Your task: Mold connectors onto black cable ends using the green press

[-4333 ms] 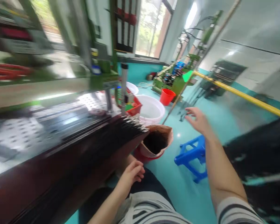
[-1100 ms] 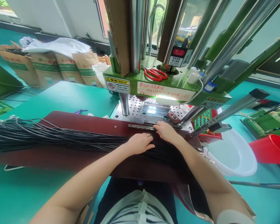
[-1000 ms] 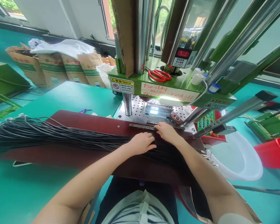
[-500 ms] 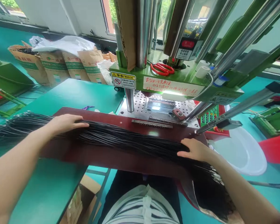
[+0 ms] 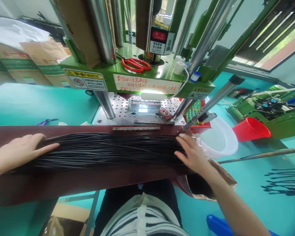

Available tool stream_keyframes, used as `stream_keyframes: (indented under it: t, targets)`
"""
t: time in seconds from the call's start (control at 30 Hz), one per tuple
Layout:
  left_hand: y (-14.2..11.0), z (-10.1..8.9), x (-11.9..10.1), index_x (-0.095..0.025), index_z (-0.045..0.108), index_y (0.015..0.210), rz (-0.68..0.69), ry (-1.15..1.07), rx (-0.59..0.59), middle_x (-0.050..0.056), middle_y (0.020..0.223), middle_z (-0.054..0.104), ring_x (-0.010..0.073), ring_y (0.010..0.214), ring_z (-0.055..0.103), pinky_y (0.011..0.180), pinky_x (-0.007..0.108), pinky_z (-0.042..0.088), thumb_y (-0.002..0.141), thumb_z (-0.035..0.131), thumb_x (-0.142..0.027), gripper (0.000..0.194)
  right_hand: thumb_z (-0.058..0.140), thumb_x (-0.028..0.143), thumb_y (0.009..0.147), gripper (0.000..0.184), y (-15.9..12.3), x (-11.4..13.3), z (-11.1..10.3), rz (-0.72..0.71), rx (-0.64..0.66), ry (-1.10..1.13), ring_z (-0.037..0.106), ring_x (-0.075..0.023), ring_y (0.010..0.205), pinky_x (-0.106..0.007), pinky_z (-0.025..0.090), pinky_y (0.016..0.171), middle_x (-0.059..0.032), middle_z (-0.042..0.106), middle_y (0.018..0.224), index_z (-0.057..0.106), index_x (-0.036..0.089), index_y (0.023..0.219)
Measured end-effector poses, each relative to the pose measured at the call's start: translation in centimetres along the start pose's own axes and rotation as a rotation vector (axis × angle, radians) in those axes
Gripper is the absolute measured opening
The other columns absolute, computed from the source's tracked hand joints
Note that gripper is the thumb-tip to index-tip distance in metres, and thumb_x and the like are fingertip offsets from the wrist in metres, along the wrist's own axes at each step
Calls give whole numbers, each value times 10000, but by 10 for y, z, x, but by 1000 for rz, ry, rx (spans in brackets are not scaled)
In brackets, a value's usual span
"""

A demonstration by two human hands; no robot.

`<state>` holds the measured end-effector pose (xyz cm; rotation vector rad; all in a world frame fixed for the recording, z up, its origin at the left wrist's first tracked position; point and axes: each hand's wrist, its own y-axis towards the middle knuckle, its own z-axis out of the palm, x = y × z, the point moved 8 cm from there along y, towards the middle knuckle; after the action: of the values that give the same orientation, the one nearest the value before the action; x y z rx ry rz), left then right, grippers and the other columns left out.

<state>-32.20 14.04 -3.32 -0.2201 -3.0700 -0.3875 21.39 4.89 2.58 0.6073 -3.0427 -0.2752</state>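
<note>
A thick bundle of black cables point(image 5: 108, 149) lies lengthwise across a dark red board point(image 5: 95, 180) in front of me. Over its left part rests my left hand point(image 5: 22, 149), gripping it with the thumb stretched along the top and the fingers partly hidden. At the other end, my right hand point(image 5: 193, 154) holds the cables from above, thumb apart from the fingers. Just beyond the bundle, a slotted metal strip point(image 5: 136, 128) lies along the board's far edge. Below my right forearm stands a paper bag point(image 5: 223, 173) with a dark inside.
A green press point(image 5: 108, 78) stands behind the board, with red-handled scissors point(image 5: 135, 65) on it and a perforated metal bed point(image 5: 118, 109) below. To the right are a white tub point(image 5: 226, 137), a red bucket point(image 5: 252, 128) and a pole point(image 5: 260, 155). Paper sacks point(image 5: 22, 65) stand at the back left.
My view has turned to the right. The cable bundle, slanted before, now lies straighter and more spread out on the board, and its right end no longer hangs over the paper bag.
</note>
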Motion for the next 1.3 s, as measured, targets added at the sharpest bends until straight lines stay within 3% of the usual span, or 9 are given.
stream_keyframes:
  t: [0.07, 0.13, 0.23, 0.33, 0.63, 0.83, 0.97, 1.17, 1.3]
  targets:
    - [-4, -11, -31, -185, 558, 962, -4, 25, 40, 15, 871, 619, 229, 897, 563, 789, 417, 440, 698, 288, -720, 655, 469, 400, 839, 501, -12, 28, 8, -122, -7, 105, 342, -263, 1229, -452, 297, 1004, -126, 422, 1307, 408, 182, 1285]
    - [-7, -37, -95, -208, 450, 1145, 163, -140, -60, 61, 1141, 530, 256, 1112, 459, 943, 428, 358, 770, 319, -617, 571, 488, 403, 829, 512, -18, 43, 20, -200, 1, 127, 333, -265, 1236, -471, 261, 1020, -108, 455, 1287, 409, 196, 1290]
    - [-18, -48, -202, -287, 382, 1256, 465, -253, 16, 62, 1325, 416, 265, 1215, 377, 1009, 432, 301, 760, 457, -536, 560, 464, 397, 849, 479, -9, 39, 33, -281, 7, 108, 364, -240, 1213, -442, 264, 1010, -101, 506, 1239, 420, 191, 1279]
    - [-26, -40, -258, -331, 447, 1239, 584, -200, 38, 65, 1372, 381, 317, 1250, 333, 996, 510, 275, 750, 486, -530, 529, 440, 455, 851, 426, 10, 21, 38, -311, 0, 92, 404, -237, 1162, -436, 261, 998, -106, 552, 1157, 510, 180, 1169]
    - [-17, -40, -261, -315, 548, 1138, 609, -283, -22, 56, 1274, 491, 280, 1162, 449, 952, 450, 367, 778, 474, -487, 406, 489, 434, 820, 407, -7, 20, 33, -34, -99, 95, 364, -289, 1173, -460, 282, 976, -161, 531, 1124, 534, 100, 1047]
    - [28, -41, -335, -155, 514, 1125, 519, -290, 4, 121, 1106, 575, 264, 1040, 516, 879, 399, 407, 852, 378, -416, 401, 463, 380, 845, 374, -25, 23, 33, 132, -148, 131, 436, -260, 1076, -431, 338, 933, -123, 536, 1151, 516, 140, 1127]
    - [53, -23, -371, -164, 553, 896, 551, -309, 208, 82, 865, 580, 243, 846, 559, 712, 349, 438, 839, 386, -445, 331, 525, 395, 799, 405, -32, 20, 26, 161, -240, 194, 438, -268, 1059, -432, 374, 894, -117, 539, 1133, 524, 155, 1126]
    - [68, -43, -367, -201, 476, 799, 528, -519, 230, 31, 823, 557, 182, 764, 547, 658, 283, 410, 853, 356, -362, 208, 537, 194, 767, 320, -43, 19, 8, 118, -468, 323, 411, -270, 1114, -502, 344, 931, -112, 513, 1105, 538, 175, 1087]
    - [60, -62, -357, -204, 452, 831, 440, -607, 219, 16, 752, 590, 184, 682, 578, 615, 281, 417, 849, 358, -388, 208, 515, 143, 767, 283, -38, 33, 6, 103, -459, 659, 450, -247, 1081, -464, 398, 899, -103, 538, 1058, 570, 196, 1040]
